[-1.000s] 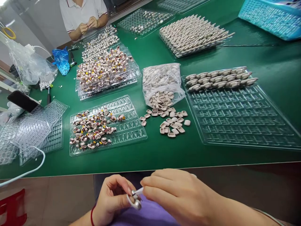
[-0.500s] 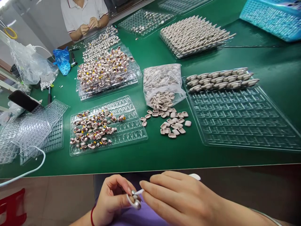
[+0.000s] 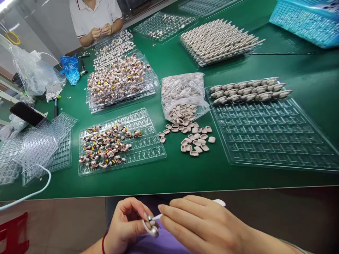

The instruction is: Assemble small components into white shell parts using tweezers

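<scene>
Over my lap, below the table's front edge, my left hand point(image 3: 128, 224) pinches a small clip-on earbud point(image 3: 153, 231), pale and curved with a shiny silver rounded end. My right hand point(image 3: 201, 222) is closed around a thin white stick-like tool point(image 3: 158, 216). The tool's narrow tip touches the earbud or lies right against it. Its broader white end pokes out behind the fingers of that hand. My right thumb is hidden from view. Ahead on the table, a clear tray point(image 3: 156, 151) carries several earbud parts with yellow and red bits.
Small beige shells point(image 3: 197, 143) spill from a plastic bag point(image 3: 182, 84). A clear tray point(image 3: 265, 141) at right has rows of shells at its back. Stacked trays point(image 3: 148, 84), a phone point(image 3: 26, 113) and a blue basket point(image 3: 304, 24) stand around. A co-worker point(image 3: 96, 17) sits opposite.
My hands hold nearly the same pose, with the earbud turned very slightly and my right hand a touch lower. The co-worker's hands have shifted a little.
</scene>
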`<state>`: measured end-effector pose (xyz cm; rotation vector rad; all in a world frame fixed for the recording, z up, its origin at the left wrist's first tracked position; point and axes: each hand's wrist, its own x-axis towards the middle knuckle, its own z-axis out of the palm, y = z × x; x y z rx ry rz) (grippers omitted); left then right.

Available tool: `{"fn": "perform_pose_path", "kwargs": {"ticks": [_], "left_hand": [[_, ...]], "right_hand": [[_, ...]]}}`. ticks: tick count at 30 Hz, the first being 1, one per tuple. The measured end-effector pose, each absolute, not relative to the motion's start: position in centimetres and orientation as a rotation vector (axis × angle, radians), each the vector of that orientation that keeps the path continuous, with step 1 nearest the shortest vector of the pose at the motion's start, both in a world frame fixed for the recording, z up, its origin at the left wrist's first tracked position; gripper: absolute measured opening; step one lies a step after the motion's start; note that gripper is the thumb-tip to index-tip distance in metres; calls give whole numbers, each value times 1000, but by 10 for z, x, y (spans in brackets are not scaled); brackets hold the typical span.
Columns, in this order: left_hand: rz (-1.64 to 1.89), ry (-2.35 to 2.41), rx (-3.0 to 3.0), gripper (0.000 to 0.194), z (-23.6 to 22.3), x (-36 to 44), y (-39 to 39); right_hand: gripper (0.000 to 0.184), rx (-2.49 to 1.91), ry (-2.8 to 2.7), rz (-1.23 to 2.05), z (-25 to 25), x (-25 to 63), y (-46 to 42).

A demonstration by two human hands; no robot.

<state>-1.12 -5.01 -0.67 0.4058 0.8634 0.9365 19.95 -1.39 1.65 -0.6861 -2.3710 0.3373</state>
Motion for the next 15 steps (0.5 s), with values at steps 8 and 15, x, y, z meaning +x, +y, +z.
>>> {"fn": "perform_pose_path", "kwargs": {"ticks": [8,15], "left_hand": [[932,894,422,18,-9,-12,-52],[930,921,433,20,-9,-12,-52]], "right_hand": [[43,-634,-2176,272,-2,194,-23],[43,-631,-2182,344,-6,194,-25]]}}
